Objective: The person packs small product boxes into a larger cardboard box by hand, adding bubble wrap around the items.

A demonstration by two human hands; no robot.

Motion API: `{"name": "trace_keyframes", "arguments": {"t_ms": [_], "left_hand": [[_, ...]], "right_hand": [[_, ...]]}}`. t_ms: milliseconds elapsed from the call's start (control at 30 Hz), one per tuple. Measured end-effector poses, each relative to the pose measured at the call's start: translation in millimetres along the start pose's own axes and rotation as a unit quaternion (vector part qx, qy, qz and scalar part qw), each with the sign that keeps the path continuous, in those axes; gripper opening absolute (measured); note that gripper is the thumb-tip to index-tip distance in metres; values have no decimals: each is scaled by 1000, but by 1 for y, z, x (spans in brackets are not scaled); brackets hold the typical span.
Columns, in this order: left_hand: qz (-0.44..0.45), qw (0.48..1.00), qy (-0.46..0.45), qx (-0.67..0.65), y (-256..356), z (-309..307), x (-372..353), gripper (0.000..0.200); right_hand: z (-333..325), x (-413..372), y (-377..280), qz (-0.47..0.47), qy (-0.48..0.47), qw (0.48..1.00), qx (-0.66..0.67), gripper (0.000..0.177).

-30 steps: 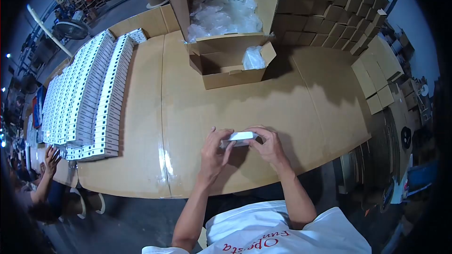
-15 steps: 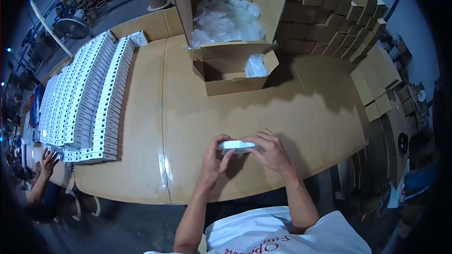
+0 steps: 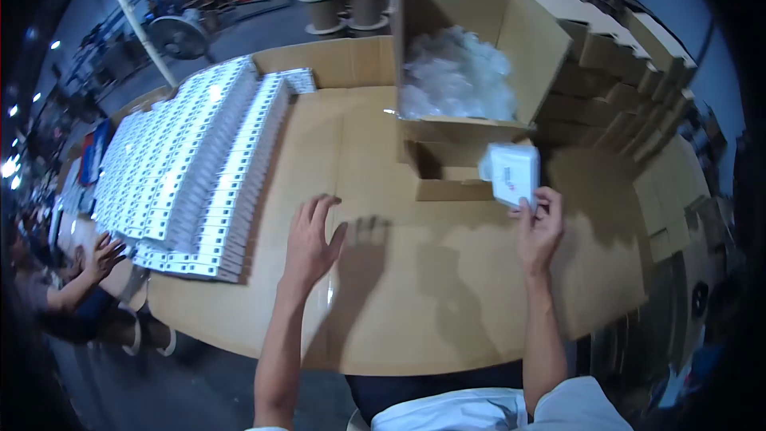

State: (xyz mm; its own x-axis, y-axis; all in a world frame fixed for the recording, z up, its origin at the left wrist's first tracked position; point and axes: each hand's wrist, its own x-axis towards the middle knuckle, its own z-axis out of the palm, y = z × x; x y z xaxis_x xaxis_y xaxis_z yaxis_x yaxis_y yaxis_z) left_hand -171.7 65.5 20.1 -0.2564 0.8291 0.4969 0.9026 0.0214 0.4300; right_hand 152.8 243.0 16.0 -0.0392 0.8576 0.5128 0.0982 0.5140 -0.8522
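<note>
My right hand [image 3: 544, 231] pinches a small white box [image 3: 515, 174] by its lower right corner, with dark print on its face. It is raised in front of a small open cardboard box [image 3: 451, 190] and covers part of it. My left hand [image 3: 313, 241] hangs over the cardboard-covered table [image 3: 383, 295] with fingers apart and holds nothing. Rows of stacked small white boxes [image 3: 187, 160] stand to its left. Behind the small cardboard box, a large open carton [image 3: 536, 40] holds a heap of clear plastic bags [image 3: 459, 76].
Brown cardboard boxes [image 3: 594, 84] are stacked at the back right, with flat cardboard pieces [image 3: 674, 191] at the right edge. Another person's hand [image 3: 104, 257] is near the left end of the white stacks. Cable spools [image 3: 323, 12] and a fan [image 3: 177, 36] stand beyond the table.
My hands have parted. The right one has carried the white box up and right to the small cardboard box; the left has let go and moved left. The view has shifted left.
</note>
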Motion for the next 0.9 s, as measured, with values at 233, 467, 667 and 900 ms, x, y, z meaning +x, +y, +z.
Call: {"name": "trace_keyframes", "arguments": {"t_ms": [233, 467, 667, 900], "left_hand": [[14, 993, 7, 118, -118, -23, 108, 47], [29, 979, -49, 198, -210, 27, 202, 50], [2, 967, -70, 243, -249, 64, 261, 59], [19, 963, 35, 266, -307, 106, 295, 61]], "right_hand": [[36, 22, 28, -43, 23, 994, -102, 18], [42, 40, 14, -81, 3, 949, -305, 23], [62, 58, 0, -56, -15, 924, -378, 25], [60, 62, 30, 3, -57, 900, -432, 22]]}}
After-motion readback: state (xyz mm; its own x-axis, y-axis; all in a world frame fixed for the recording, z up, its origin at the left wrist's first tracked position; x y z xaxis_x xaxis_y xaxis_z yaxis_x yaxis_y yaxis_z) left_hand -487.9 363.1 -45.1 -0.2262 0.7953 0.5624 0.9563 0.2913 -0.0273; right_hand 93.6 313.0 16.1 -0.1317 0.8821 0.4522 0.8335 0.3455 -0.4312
